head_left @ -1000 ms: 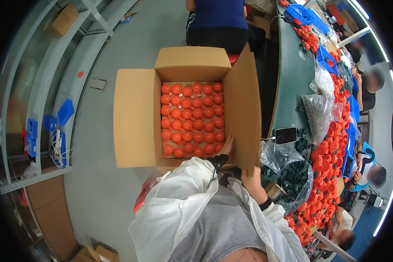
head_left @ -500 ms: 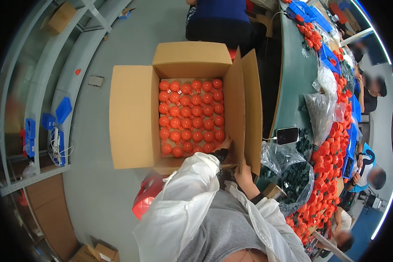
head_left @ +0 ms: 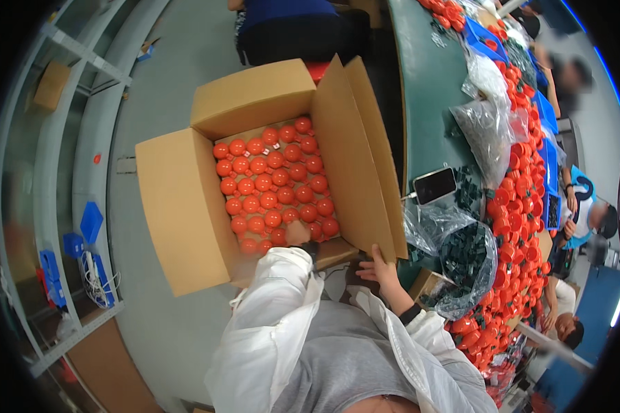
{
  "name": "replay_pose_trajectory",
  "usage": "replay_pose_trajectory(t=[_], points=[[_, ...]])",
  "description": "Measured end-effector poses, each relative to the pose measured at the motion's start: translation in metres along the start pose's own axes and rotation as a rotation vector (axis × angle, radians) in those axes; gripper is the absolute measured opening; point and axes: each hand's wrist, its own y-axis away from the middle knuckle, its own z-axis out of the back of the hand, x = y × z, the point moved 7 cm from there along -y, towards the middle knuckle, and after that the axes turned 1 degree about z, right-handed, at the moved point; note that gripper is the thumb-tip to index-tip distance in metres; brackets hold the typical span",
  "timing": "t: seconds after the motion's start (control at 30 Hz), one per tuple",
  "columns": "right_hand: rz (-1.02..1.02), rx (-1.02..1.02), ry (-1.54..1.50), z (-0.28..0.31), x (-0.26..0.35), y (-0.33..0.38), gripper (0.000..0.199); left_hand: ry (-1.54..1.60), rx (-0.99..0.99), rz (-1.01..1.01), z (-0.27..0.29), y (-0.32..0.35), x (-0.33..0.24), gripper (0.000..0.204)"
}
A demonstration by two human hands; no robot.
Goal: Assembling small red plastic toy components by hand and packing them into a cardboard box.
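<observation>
An open cardboard box (head_left: 176,199) stands in front of me, its flaps raised or folded outward. Rows of glossy red balls (head_left: 262,182), some with small tabs at their sides, cover its inside. My left hand (head_left: 297,233) reaches into the near end of the box, over the balls by the near wall. Its fingers point down and are hidden, so any hold on a ball does not show. At the near end of the right-hand flap (head_left: 351,158) is my right hand (head_left: 381,270), fingers spread, a fingertip against the cardboard.
Along the right runs a green table (head_left: 424,89) with a phone (head_left: 435,185), bags of dark parts (head_left: 467,255) and a long heap of red parts (head_left: 513,227). Coworkers sit beyond it. Grey shelving (head_left: 83,138) lines the left; another person (head_left: 289,20) sits ahead.
The box looks turned and shifted left in view. My left hand has moved from the near right corner to over the balls. My right hand's fingers have spread at the flap.
</observation>
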Motion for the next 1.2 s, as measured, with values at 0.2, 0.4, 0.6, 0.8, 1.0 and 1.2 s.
replay_pose_trajectory(t=[0.2,0.4,0.6,0.8,1.0,1.2], points=[[-0.362,0.353,-0.297,-0.026,-0.038,-0.001,0.087,-0.112,0.125,-0.214,-0.014,0.019,-0.016,0.061],[-0.119,0.491,-0.144,-0.045,-0.042,0.002,0.053,-0.317,0.061,-0.328,-0.032,0.013,-0.010,0.066],[-0.101,0.592,-0.137,-0.049,-0.040,0.035,0.033,-0.054,0.068,-0.289,-0.014,0.011,-0.020,0.075],[0.138,0.479,-0.134,0.007,0.001,0.058,0.027,0.282,0.002,-0.403,0.051,0.019,-0.006,0.062],[0.283,0.322,-0.309,0.058,0.037,0.102,0.037,1.076,0.349,-0.549,0.177,0.172,-0.127,0.055],[0.938,-0.036,-0.049,0.068,0.082,0.149,0.040,0.766,0.555,-1.187,0.145,0.287,-0.179,0.067]])
